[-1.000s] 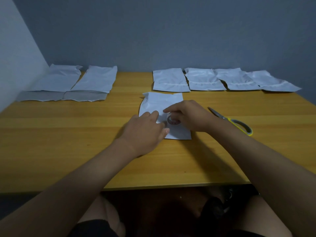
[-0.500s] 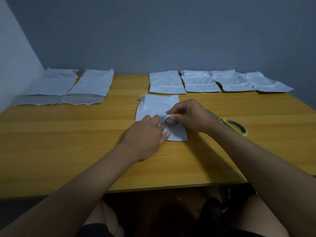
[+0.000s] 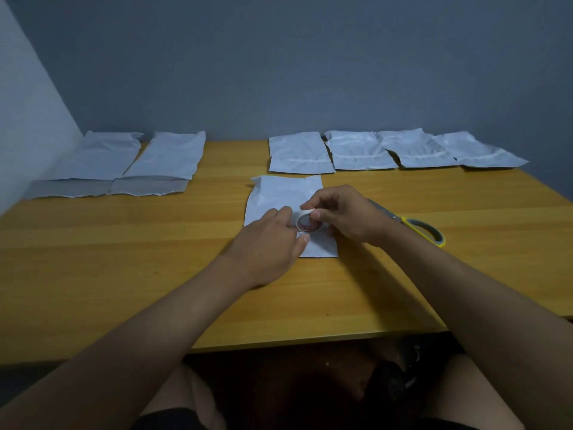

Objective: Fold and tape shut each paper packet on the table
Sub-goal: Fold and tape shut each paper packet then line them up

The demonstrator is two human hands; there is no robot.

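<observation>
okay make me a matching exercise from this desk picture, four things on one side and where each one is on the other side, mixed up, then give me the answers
Things:
1. tape roll
2. scissors
3. row of four packets
4. pair of packets with grey flaps

Places:
A. far left of the table, by the wall
B. pinched in the right hand, over the middle packet
C. far right, along the back edge
D. flat on the wood, partly behind the right wrist

Pairs: 1-B, 2-D, 3-C, 4-A

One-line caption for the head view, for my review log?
Right hand holds a tape roll over a paper packet; left hand picks at it.
</observation>
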